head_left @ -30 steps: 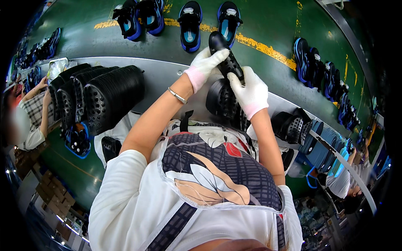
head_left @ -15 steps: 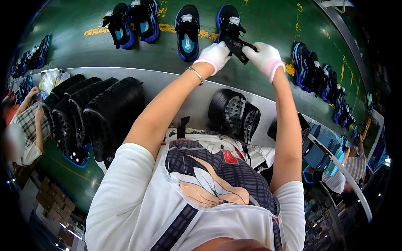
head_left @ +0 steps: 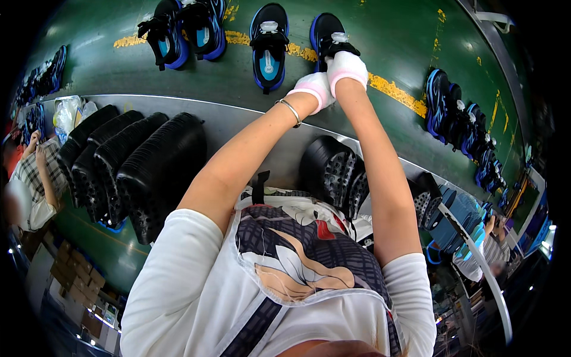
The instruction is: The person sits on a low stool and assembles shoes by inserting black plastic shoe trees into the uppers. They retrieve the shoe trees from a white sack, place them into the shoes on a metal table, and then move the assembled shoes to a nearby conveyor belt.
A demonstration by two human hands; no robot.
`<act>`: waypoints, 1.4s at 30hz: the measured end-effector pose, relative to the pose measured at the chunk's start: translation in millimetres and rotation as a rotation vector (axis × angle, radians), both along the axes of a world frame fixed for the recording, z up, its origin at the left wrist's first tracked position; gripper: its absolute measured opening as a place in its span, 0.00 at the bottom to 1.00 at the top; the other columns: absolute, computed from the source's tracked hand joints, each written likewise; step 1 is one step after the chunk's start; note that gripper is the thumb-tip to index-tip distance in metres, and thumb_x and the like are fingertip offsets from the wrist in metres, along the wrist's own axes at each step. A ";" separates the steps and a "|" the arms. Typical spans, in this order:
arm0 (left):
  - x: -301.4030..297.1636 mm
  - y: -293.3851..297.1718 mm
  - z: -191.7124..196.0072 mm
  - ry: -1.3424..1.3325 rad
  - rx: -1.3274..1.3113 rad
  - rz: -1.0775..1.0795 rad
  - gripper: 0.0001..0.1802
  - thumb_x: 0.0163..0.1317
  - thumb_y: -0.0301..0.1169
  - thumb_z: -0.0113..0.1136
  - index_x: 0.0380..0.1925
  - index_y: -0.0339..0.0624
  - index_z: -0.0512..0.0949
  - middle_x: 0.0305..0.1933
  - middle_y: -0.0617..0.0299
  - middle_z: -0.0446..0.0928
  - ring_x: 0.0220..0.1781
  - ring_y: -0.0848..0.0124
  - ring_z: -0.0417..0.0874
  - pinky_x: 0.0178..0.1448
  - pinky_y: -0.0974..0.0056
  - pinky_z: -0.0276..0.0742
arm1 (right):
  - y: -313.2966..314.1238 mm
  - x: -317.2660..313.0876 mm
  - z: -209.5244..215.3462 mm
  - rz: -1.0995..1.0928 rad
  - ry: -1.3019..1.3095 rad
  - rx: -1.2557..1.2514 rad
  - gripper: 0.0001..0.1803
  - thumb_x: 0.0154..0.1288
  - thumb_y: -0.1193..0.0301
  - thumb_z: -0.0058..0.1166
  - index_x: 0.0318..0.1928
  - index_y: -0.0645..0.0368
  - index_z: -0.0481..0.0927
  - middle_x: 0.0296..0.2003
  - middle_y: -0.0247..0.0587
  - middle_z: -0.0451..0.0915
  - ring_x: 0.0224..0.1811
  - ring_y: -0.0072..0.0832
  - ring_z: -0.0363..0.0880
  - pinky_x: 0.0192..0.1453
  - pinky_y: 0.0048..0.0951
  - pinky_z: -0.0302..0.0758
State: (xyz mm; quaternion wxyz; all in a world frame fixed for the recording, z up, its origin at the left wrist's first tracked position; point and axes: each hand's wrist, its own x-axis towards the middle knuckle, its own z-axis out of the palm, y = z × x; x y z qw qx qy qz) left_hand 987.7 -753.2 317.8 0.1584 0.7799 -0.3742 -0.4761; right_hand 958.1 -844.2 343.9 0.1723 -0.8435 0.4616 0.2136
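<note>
A black sneaker (head_left: 327,28) with a blue sole edge lies toe away from me on the green worktop. My right hand (head_left: 347,66), in a white and pink glove, curls over its opening, with the fingertips hidden. Close beside it, my left hand (head_left: 318,89), in a matching glove, is closed at the heel end, its fingers mostly out of sight. Between them the hands cover the back of the shoe. To the left stands a matching sneaker (head_left: 269,35), its light blue insole showing and a whitish piece on its lacing.
Another pair of sneakers (head_left: 168,35) is farther left, and a row of them (head_left: 464,116) runs along the right. Black ribbed moulds (head_left: 163,166) lean at the metal edge (head_left: 238,113); more dark studded moulds (head_left: 330,169) sit near my apron. Another person (head_left: 35,178) works at left.
My right hand has moved left, onto the sneaker's opening, and my left hand has shifted slightly nearer and right. The black flap that was stretched between them is now hidden.
</note>
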 end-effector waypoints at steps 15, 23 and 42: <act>0.5 20.0 -12.1 -0.428 -0.191 -0.187 0.19 0.63 0.45 0.53 0.46 0.44 0.77 0.52 0.54 0.76 0.53 0.54 0.76 0.54 0.55 0.74 | -5.1 -35.0 27.3 0.141 -0.394 0.152 0.26 0.61 0.52 0.49 0.50 0.59 0.78 0.45 0.54 0.80 0.49 0.50 0.78 0.55 0.41 0.74; 31.8 86.9 6.8 -0.699 -0.309 -0.007 0.19 0.60 0.42 0.57 0.48 0.46 0.77 0.51 0.57 0.75 0.53 0.55 0.75 0.55 0.56 0.73 | 41.9 -206.6 85.5 0.058 -0.567 0.209 0.16 0.63 0.59 0.51 0.44 0.54 0.81 0.42 0.48 0.81 0.46 0.42 0.80 0.52 0.35 0.74; -58.8 208.1 54.3 -0.489 -0.383 0.342 0.14 0.60 0.28 0.57 0.46 0.43 0.79 0.47 0.53 0.76 0.43 0.59 0.80 0.47 0.63 0.76 | -201.6 -240.2 -23.5 -0.224 -0.061 -0.131 0.26 0.49 0.57 0.53 0.42 0.65 0.82 0.43 0.63 0.79 0.52 0.49 0.78 0.57 0.39 0.72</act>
